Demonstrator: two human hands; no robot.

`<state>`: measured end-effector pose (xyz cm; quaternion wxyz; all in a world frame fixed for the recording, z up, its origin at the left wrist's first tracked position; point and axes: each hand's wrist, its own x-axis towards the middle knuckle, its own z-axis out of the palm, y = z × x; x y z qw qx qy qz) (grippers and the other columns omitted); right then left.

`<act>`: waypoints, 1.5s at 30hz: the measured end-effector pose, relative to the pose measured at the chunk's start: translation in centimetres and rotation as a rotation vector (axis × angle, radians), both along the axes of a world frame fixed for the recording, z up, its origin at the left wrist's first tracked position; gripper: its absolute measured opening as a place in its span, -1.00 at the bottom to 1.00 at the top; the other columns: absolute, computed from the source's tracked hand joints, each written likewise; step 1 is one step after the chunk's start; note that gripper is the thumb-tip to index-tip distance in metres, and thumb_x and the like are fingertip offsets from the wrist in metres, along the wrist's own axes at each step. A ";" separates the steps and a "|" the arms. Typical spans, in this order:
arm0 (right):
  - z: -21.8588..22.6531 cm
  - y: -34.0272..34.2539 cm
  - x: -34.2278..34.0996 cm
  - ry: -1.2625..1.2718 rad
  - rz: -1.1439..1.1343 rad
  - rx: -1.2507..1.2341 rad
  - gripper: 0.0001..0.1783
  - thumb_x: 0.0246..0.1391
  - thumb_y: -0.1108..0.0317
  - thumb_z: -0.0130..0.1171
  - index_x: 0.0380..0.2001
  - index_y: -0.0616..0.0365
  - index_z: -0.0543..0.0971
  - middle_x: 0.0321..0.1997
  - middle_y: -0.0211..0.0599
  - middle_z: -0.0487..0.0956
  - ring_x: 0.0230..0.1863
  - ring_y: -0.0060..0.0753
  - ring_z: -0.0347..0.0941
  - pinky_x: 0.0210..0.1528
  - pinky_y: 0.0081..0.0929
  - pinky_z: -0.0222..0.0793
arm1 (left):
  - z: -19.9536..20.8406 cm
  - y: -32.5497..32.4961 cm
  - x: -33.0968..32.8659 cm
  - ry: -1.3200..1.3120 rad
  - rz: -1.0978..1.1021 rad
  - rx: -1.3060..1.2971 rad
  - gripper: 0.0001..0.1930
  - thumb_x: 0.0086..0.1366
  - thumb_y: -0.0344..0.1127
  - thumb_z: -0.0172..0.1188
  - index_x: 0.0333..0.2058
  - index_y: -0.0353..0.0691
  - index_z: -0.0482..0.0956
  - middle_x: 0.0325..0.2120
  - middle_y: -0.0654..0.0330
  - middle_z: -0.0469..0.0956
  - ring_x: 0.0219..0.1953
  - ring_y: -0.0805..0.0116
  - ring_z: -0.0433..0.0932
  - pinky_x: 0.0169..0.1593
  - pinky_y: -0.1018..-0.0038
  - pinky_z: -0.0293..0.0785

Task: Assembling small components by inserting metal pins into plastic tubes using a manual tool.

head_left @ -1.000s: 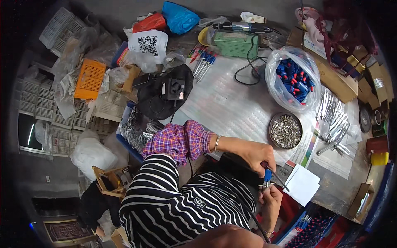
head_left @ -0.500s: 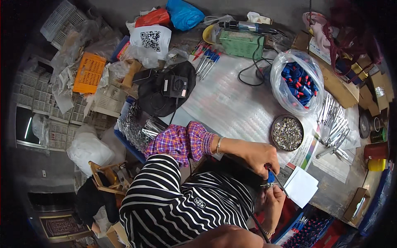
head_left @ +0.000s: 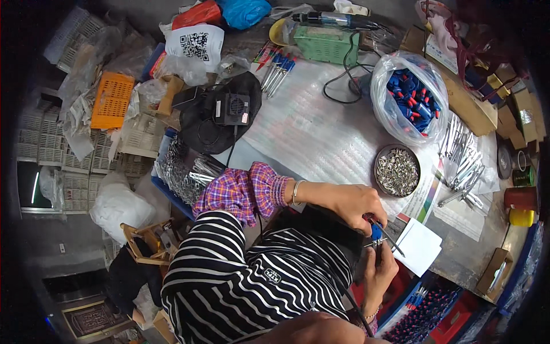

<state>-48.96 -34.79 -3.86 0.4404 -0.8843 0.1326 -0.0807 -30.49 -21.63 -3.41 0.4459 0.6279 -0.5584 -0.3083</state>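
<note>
My left hand [head_left: 360,207], in a plaid sleeve and a bangle, is closed at the table's near edge, holding a thin dark metal rod [head_left: 395,243] that slants down to the right. Its grip end is hidden in my fingers, beside something dark red. Right below sits a small blue plastic handle [head_left: 376,232] with metal parts [head_left: 375,243] at its lower end. Those parts are pinched between the thumb and fingers of my right hand [head_left: 380,272]. Whether the left fingers also touch the blue handle cannot be made out.
Beyond my hands stand a round bowl of small metal pieces [head_left: 396,171] and a clear bag of blue-and-red handles [head_left: 412,100]. Metal tool parts [head_left: 461,163] lie to the right, white paper [head_left: 417,246] nearer. A blue bin [head_left: 172,194] of metal parts is left; a green box [head_left: 326,45] stands behind.
The rod has swung away from my right hand and its tip now shows over the white paper. Both hands stay together at the blue handle; the whole view has shifted slightly.
</note>
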 end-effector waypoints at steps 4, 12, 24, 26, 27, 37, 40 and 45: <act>0.8 0.0 0.0 -0.011 0.001 -0.036 -0.75 -0.06 0.49 0.19 -0.27 0.36 0.49 -0.48 0.06 0.50 -0.49 0.01 0.47 -0.44 -0.32 0.35 | -0.4 -0.1 -0.1 0.046 -0.024 -0.055 -0.71 -0.08 -0.34 0.31 -0.30 -0.23 0.57 -0.50 0.12 0.56 -0.46 0.18 0.54 -0.37 0.39 0.41; 1.0 0.5 1.7 0.004 0.044 0.030 -0.78 -0.11 0.53 0.17 -0.32 0.32 0.47 -0.49 -0.04 0.46 -0.50 0.03 0.42 -0.50 -0.34 0.30 | -0.6 1.0 0.9 0.116 -0.047 0.049 -0.68 -0.12 -0.42 0.34 -0.29 -0.25 0.59 -0.50 0.13 0.59 -0.55 0.36 0.53 -0.45 0.52 0.41; 0.1 0.6 1.2 -0.064 0.032 0.011 -0.74 -0.14 0.56 0.16 -0.30 0.30 0.42 -0.51 -0.09 0.40 -0.56 -0.03 0.40 -0.56 -0.29 0.27 | -1.2 0.8 -0.1 0.103 0.076 0.133 -0.68 -0.13 -0.41 0.38 -0.31 -0.31 0.61 -0.51 0.13 0.61 -0.57 0.54 0.50 -0.47 0.61 0.38; 0.2 0.5 1.3 -0.068 0.032 0.011 -0.74 -0.15 0.55 0.15 -0.30 0.30 0.42 -0.52 -0.09 0.39 -0.56 -0.03 0.39 -0.55 -0.27 0.27 | -1.0 0.9 -0.1 0.093 0.074 0.150 -0.69 -0.12 -0.41 0.38 -0.32 -0.32 0.60 -0.51 0.13 0.61 -0.56 0.55 0.50 -0.47 0.61 0.38; 0.1 0.5 1.3 -0.069 0.025 0.012 -0.74 -0.15 0.55 0.15 -0.30 0.30 0.42 -0.52 -0.09 0.39 -0.56 -0.03 0.39 -0.55 -0.27 0.27 | -0.9 0.8 0.0 0.088 0.072 0.162 -0.69 -0.12 -0.41 0.38 -0.32 -0.32 0.60 -0.51 0.13 0.61 -0.56 0.55 0.50 -0.47 0.61 0.38; 0.1 -0.1 1.1 -0.080 0.042 0.020 -0.74 -0.14 0.51 0.16 -0.30 0.30 0.44 -0.52 -0.09 0.41 -0.51 -0.02 0.42 -0.50 -0.24 0.32 | 0.1 0.5 -0.2 0.068 0.088 0.173 -0.66 -0.13 -0.43 0.37 -0.29 -0.31 0.60 -0.51 0.11 0.61 -0.57 0.41 0.54 -0.44 0.58 0.42; 0.5 -0.1 1.1 -0.057 0.060 0.040 -0.74 -0.14 0.50 0.14 -0.31 0.30 0.41 -0.54 -0.10 0.38 -0.48 -0.03 0.42 -0.48 -0.22 0.34 | 0.5 0.6 0.3 0.053 0.034 0.151 -0.66 -0.13 -0.41 0.37 -0.28 -0.30 0.61 -0.51 0.11 0.60 -0.56 0.41 0.54 -0.44 0.57 0.42; 0.1 0.5 1.0 -0.013 0.077 0.053 -0.75 -0.14 0.49 0.14 -0.32 0.29 0.41 -0.53 -0.10 0.39 -0.48 -0.03 0.42 -0.48 -0.22 0.34 | 0.0 1.0 0.4 0.056 0.002 0.210 -0.68 -0.13 -0.36 0.38 -0.31 -0.29 0.62 -0.57 0.13 0.60 -0.62 0.47 0.51 -0.51 0.59 0.38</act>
